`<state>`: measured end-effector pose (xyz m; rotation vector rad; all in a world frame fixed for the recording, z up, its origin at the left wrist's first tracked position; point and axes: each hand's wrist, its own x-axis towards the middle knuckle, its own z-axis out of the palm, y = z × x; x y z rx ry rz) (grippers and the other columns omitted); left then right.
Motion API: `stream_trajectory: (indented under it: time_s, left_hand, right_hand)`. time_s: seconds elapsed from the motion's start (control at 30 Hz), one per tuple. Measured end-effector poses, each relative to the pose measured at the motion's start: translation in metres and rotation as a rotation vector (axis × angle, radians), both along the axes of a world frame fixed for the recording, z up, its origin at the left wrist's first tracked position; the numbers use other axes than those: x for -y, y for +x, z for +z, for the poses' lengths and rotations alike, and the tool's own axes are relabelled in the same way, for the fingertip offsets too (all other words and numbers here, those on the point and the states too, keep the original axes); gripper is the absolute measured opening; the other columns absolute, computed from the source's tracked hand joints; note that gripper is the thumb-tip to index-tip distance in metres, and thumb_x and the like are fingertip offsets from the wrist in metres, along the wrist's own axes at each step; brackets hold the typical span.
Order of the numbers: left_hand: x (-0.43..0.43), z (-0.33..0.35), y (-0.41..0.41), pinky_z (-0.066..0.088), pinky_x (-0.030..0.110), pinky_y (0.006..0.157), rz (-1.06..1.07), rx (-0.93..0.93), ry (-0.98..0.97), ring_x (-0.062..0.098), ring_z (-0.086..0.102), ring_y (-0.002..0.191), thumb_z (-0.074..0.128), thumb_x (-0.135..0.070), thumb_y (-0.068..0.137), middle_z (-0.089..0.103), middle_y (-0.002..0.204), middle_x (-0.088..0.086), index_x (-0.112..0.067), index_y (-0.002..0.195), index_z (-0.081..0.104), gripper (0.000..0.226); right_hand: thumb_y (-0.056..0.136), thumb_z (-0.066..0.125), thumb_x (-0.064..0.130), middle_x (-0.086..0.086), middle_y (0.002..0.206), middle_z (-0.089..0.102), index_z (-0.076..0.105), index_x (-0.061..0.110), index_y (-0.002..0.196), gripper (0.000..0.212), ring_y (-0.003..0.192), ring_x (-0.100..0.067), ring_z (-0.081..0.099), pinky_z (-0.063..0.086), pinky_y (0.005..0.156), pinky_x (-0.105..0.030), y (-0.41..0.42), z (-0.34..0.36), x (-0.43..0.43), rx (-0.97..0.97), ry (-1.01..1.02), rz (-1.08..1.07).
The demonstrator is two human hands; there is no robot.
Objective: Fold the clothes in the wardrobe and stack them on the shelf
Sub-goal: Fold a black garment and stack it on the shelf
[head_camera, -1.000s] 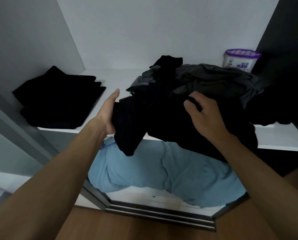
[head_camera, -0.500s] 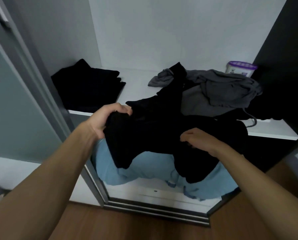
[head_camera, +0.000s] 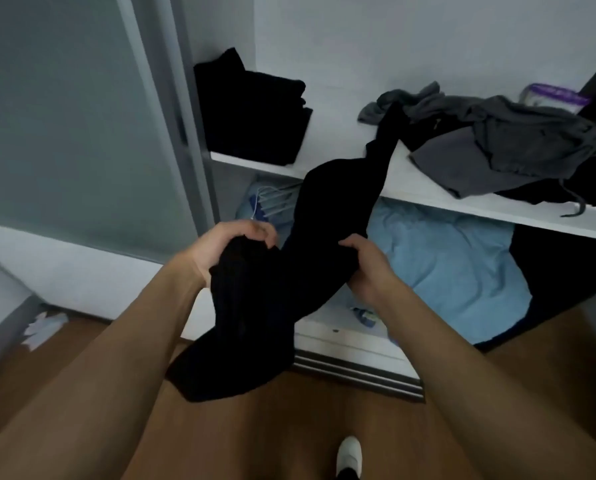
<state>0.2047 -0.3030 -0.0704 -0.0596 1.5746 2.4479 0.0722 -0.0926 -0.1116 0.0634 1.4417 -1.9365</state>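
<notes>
Both hands are in front of the open wardrobe, below shelf level. The left hand (head_camera: 227,247) has its fingers curled over a bunched fold of the black garment (head_camera: 272,306). The right hand (head_camera: 365,265) grips the same garment from the right side, with the thumb on top of the cloth. The hands are near each other, with cloth between them.

Garment position: the middle is held in the air. The lower end hangs loose between the forearms, above the wooden floor (head_camera: 289,427). The upper end runs as a narrow strip up over the front edge of the shelf (head_camera: 341,157) and reaches the grey clothes pile (head_camera: 497,140). I cannot tell whether that end lies under the pile or only against it.

On the shelf:
- The folded black stack (head_camera: 251,112) sits at the far left, against the side wall and well apart from the grey pile.
- The grey clothes pile is unfolded and crumpled on the right half. A drawstring (head_camera: 576,202) hangs over the shelf edge.
- More black cloth (head_camera: 538,192) lies at the front right under the grey pile.
- A purple-lidded container (head_camera: 552,97) stands behind the pile in the back right corner, partly hidden.

Bare shelf shows between the stack and the pile, crossed by the garment strip.

Below the shelf lies blue cloth (head_camera: 445,265), spread wide, with hangers (head_camera: 275,202) at its left end. The sliding door (head_camera: 64,116) stands to the left, and its track (head_camera: 358,372) runs along the floor. Paper scraps (head_camera: 43,329) lie on the floor at far left. A white shoe (head_camera: 349,452) shows at the bottom edge.
</notes>
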Motion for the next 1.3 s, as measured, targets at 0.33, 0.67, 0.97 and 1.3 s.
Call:
stream_trajectory:
  time_s: [0.33,0.67,0.97,1.3]
  left_hand:
    - [-0.026,-0.123,0.021,0.042,0.020,0.096,-0.238,0.484,-0.828,0.022,0.048,0.130,0.072,-0.028,0.091,0.046,0.147,0.002,-0.022,0.153,0.032,0.074]
    - [-0.134,-0.096,-0.046,0.050,0.034,0.101,-0.120,0.064,-0.544,0.017,0.063,0.115,0.075,-0.040,0.072,0.068,0.123,-0.002,-0.025,0.130,0.059,0.062]
    - [-0.194,-0.133,-0.047,0.042,0.002,0.051,-0.187,0.234,-0.781,-0.012,0.065,0.064,0.080,-0.052,0.077,0.070,0.067,-0.028,-0.035,0.072,0.073,0.019]
    - [-0.214,-0.122,-0.040,0.053,0.021,0.052,0.327,0.528,-0.589,0.020,0.075,0.066,0.084,-0.038,0.076,0.078,0.080,0.007,-0.009,0.092,0.074,0.034]
  right_hand:
    - [0.090,0.062,0.030,-0.013,0.117,0.073,0.078,0.008,0.107,0.032,0.107,-0.027,0.071,0.058,0.085,-0.036,0.033,0.058,-0.050,-0.061,-0.116,-0.041]
    - [0.077,0.058,0.008,-0.016,0.123,0.070,0.076,0.009,0.110,0.037,0.113,-0.028,0.068,0.058,0.092,-0.036,0.042,0.063,-0.139,-0.184,0.025,0.074]
    - [0.078,0.053,0.004,-0.008,0.129,0.068,0.064,0.008,0.130,0.053,0.121,-0.025,0.064,0.048,0.104,-0.041,0.024,0.019,-0.264,-0.124,0.073,-0.194]
    - [0.087,0.075,0.024,-0.010,0.105,0.077,0.076,0.013,0.105,0.021,0.095,-0.025,0.075,0.061,0.068,-0.030,0.004,-0.020,-0.337,-0.063,0.191,-0.336]
